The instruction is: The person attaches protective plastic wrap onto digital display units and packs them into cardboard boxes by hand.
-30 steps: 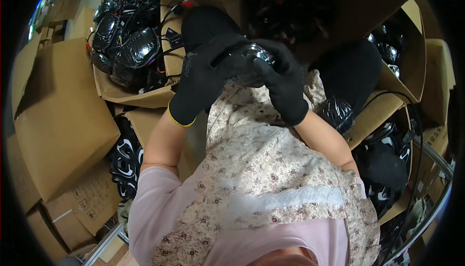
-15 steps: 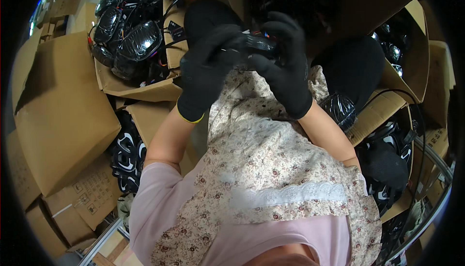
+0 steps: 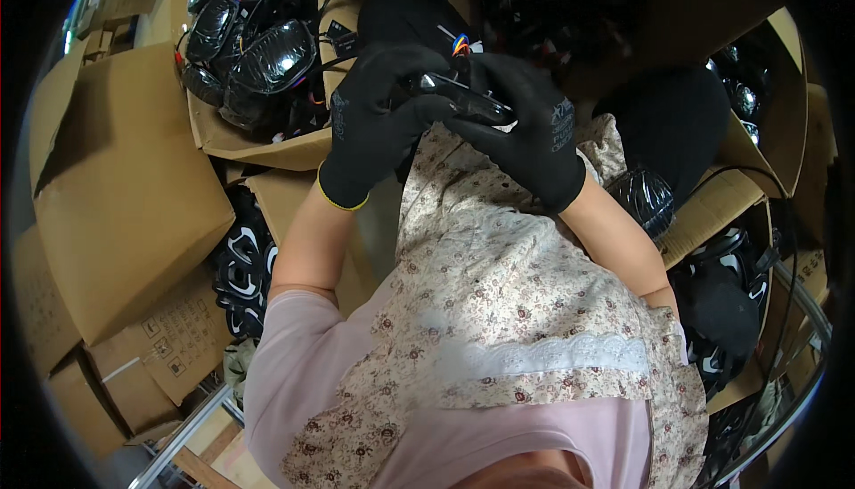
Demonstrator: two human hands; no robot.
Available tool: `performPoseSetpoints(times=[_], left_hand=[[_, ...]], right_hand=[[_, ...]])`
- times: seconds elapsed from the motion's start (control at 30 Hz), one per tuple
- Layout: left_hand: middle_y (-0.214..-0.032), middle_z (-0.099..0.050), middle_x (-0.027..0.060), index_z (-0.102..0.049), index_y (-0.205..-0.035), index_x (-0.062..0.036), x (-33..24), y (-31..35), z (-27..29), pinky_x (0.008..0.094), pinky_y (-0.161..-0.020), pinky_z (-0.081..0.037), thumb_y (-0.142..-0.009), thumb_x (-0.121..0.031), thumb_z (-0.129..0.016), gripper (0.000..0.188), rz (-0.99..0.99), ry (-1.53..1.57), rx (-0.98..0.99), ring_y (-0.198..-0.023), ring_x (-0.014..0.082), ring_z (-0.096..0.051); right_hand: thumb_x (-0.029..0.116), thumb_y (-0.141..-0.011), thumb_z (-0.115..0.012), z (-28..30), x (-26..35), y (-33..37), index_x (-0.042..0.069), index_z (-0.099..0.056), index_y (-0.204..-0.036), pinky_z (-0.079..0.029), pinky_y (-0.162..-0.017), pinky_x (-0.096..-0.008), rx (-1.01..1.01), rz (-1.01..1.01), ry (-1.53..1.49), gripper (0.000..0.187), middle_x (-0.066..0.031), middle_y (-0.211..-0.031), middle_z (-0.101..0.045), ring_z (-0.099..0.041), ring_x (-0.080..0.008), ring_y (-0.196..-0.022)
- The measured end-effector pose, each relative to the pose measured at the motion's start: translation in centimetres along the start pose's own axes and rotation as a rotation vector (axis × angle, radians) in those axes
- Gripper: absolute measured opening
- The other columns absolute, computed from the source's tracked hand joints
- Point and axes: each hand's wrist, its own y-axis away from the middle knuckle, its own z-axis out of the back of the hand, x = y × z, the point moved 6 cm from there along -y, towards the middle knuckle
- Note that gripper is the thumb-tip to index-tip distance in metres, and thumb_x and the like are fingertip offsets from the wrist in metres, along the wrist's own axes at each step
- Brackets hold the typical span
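Between my gloved hands is a glossy black oblong part (image 3: 465,100) with a short bundle of coloured wires (image 3: 460,45) sticking up from its far side. My left hand (image 3: 372,124) grips its left end, thumb along the near face. Closed around the right end is my right hand (image 3: 534,133); some of its fingertips are hidden behind the part. The part is held above my lap, over the far edge of a floral apron (image 3: 499,266).
At the upper left a cardboard box (image 3: 258,152) holds several film-wrapped black parts (image 3: 278,54) with wires. One wrapped part (image 3: 643,202) lies beside my right forearm. More open boxes (image 3: 784,70) stand at the right. A large carton (image 3: 134,195) is at left, near black-and-white parts (image 3: 242,262).
My hands were blurred and the right fingers spread; now both are closed steadily around the black part. It shows more clearly, with its coloured wires upright. The whole view has shifted slightly.
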Motion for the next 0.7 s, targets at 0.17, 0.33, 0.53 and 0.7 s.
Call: performPoseSetpoints(times=[0.17,0.33,0.53,0.7], left_hand=[[-0.102,-0.064,0.0065,-0.067,-0.107,-0.0035,0.1,1.1,-0.1,0.0292,-0.079,-0.05,-0.076,-0.012,-0.083,0.035,0.07,0.179,-0.13,-0.09,0.0159,-0.061],[-0.103,-0.063,0.0069,-0.067,-0.105,-0.003,-0.8,1.6,0.2,0.0318,-0.084,-0.049,-0.079,-0.018,-0.082,0.034,-0.147,0.088,-0.177,-0.092,0.0179,-0.06],[-0.103,-0.067,0.0105,-0.067,-0.102,-0.0049,-1.4,1.7,0.4,0.045,-0.099,-0.045,-0.07,-0.028,-0.087,0.045,-0.375,0.075,-0.214,-0.096,0.0273,-0.061],[-0.104,-0.068,0.0114,-0.065,-0.1,-0.0055,-1.2,2.5,1.2,0.0448,-0.1,-0.045,-0.07,-0.024,-0.089,0.042,-0.383,0.082,-0.167,-0.101,0.0286,-0.063]], right_hand=[[0.024,-0.068,-0.086,0.0,0.4,0.2,0.004,-0.065,-0.115,-0.053,-0.071,-0.0396,-0.026,0.054,0.073,0.055,-0.0157,-0.095,-0.068,-0.067,-0.0323,-0.084],[0.024,-0.069,-0.085,0.2,0.9,-0.1,0.005,-0.065,-0.114,-0.051,-0.073,-0.0408,0.059,0.036,0.028,0.053,-0.0149,-0.099,-0.069,-0.066,-0.0327,-0.085],[0.022,-0.066,-0.082,0.9,2.5,-0.1,0.008,-0.064,-0.115,-0.047,-0.078,-0.0424,-0.03,0.211,0.221,0.054,-0.011,-0.107,-0.069,-0.066,-0.0317,-0.092],[0.02,-0.066,-0.082,1.1,3.6,0.3,0.007,-0.063,-0.119,-0.047,-0.083,-0.043,-0.01,0.254,0.188,0.058,-0.0133,-0.111,-0.068,-0.064,-0.0334,-0.098]])
